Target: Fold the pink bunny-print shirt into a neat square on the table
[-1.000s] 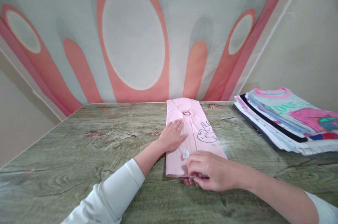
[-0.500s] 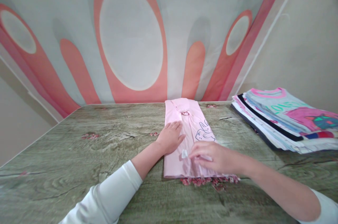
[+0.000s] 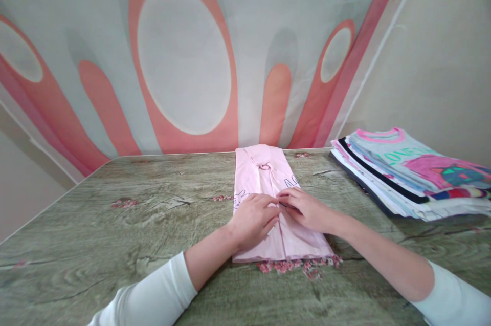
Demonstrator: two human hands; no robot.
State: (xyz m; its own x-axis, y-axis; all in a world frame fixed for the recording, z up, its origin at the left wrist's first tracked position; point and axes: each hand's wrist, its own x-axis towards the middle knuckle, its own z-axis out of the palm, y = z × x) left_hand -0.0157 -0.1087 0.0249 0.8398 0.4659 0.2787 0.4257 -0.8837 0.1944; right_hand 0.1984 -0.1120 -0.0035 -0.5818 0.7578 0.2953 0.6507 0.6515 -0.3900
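A pink shirt (image 3: 264, 244) lies on the table as a long, narrow folded strip, its side edges meeting along the middle. Parts of a dark line-drawn rabbit print show on both folded sides. My left hand (image 3: 255, 218) rests on the left half, fingers bent and closed on the cloth near the centre line. Opposite it, my right hand (image 3: 307, 209) has its fingers closed on the right half's inner edge. The fingertips of both hands nearly touch, and the cloth right under them is hidden. A bit of white label peeks out below my left hand.
On the right of the wood-patterned table (image 3: 153, 244) stands a stack of folded clothes (image 3: 402, 172), topped by a grey shirt with a pink collar. Behind the table's far edge is a wall hanging (image 3: 184, 60) with coral and white shapes.
My right hand has moved up and slightly left to the centre line. My left hand has shifted down and inward, its fingers now bent. A rabbit print now shows on the left side too.
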